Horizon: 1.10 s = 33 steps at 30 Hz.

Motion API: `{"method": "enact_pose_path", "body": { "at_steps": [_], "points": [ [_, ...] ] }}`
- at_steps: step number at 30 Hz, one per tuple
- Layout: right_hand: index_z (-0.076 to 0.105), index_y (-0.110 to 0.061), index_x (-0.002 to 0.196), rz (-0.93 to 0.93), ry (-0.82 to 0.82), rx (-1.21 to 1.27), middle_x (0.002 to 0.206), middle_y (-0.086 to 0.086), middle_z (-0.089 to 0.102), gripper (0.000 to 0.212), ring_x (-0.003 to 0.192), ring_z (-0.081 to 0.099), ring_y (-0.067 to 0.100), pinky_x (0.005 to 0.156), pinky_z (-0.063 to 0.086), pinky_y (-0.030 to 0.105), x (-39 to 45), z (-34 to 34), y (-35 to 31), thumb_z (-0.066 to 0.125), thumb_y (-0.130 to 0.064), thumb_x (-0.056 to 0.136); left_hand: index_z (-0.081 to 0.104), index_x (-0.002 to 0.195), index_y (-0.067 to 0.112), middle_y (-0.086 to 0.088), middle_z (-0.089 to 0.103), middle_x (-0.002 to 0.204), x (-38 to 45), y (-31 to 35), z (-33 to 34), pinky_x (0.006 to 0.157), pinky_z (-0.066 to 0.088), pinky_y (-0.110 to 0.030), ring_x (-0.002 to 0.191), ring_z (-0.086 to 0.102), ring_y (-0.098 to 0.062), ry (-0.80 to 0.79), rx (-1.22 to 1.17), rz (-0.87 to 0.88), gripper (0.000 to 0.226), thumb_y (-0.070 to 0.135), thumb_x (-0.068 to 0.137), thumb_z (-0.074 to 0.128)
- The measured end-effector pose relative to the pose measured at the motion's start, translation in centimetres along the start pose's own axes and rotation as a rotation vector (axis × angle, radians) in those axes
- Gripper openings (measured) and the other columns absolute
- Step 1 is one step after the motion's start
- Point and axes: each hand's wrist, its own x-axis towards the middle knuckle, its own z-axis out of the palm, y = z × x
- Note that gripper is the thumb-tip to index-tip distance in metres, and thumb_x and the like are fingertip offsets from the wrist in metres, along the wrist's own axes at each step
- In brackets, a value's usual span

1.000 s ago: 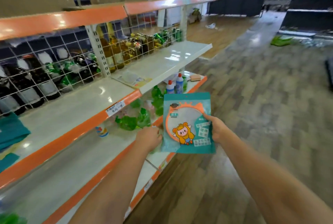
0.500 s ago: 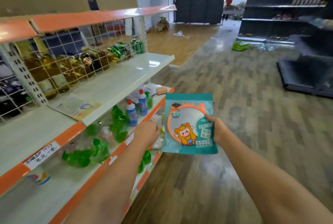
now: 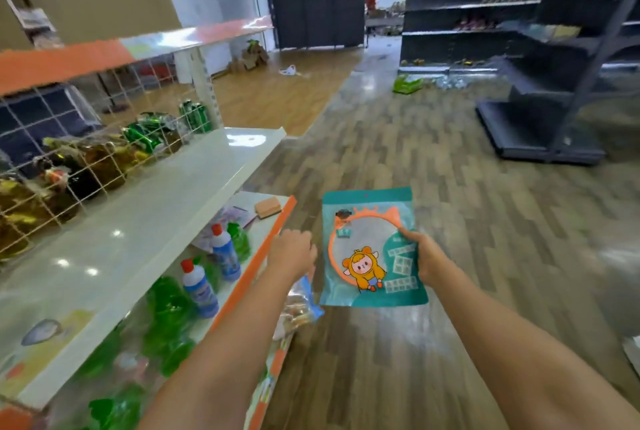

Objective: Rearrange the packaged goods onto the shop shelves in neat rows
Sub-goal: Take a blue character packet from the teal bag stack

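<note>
Over the aisle floor beside the shelf [image 3: 194, 187], the right hand [image 3: 424, 256] pinches the teal packet [image 3: 370, 256] by its edge; the left hand [image 3: 292, 251], fingers curled, grips a clear snack bag [image 3: 301, 308]

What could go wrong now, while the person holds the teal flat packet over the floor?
1. The right hand pinches the teal flat plastic packet only at its edge, over the wooden floor; it may slip.
2. The left hand grips a clear snack bag that hangs low and might catch the orange shelf edge.
</note>
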Motion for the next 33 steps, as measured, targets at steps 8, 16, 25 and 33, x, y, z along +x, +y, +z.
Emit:
{"method": "enact_pose_path", "body": {
  "at_steps": [8,16,25,33],
  "points": [
    [0.055,-0.008,0.091,-0.031,0.073,0.102,0.076,0.007,0.063,0.020,0.062,0.061,0.022,0.061,0.050,0.031,8.1,0.6,-5.8,0.058,-0.027,0.089,0.058,0.111,0.009,-0.011,0.062,0.118,11.6,-0.6,0.0,0.089,0.044,-0.036,0.109,0.056,-0.029,-0.011,-0.048,0.048,0.032,0.030,0.096,0.038],
    [0.055,-0.005,0.093,-0.040,0.079,0.104,0.078,0.009,0.063,0.020,0.067,0.061,0.025,0.062,0.050,0.035,17.5,0.2,-10.1,0.058,-0.025,0.091,0.056,0.114,0.011,-0.010,0.061,0.120,22.0,1.2,2.2,0.091,0.042,-0.038,0.113,0.054,-0.029,-0.084,-0.001,0.108,0.033,0.031,0.096,0.037],
    [0.051,-0.006,0.098,-0.046,-0.030,0.023,0.078,0.007,0.061,0.020,0.066,0.060,0.023,0.062,0.050,0.033,28.1,0.0,-20.5,0.055,-0.025,0.093,0.055,0.113,0.010,-0.011,0.060,0.121,35.2,3.8,1.0,0.093,0.041,-0.038,0.114,0.053,-0.030,-0.036,-0.105,-0.039,0.031,0.030,0.096,0.038],
    [0.051,-0.008,0.094,-0.021,-0.074,-0.010,0.077,0.007,0.062,0.019,0.066,0.060,0.023,0.061,0.049,0.033,36.4,1.0,-25.4,0.055,-0.026,0.093,0.059,0.106,0.010,-0.011,0.063,0.113,44.4,4.7,0.6,0.086,0.045,-0.038,0.105,0.057,-0.030,-0.005,-0.179,-0.104,0.029,0.028,0.096,0.039]
  ]
}}
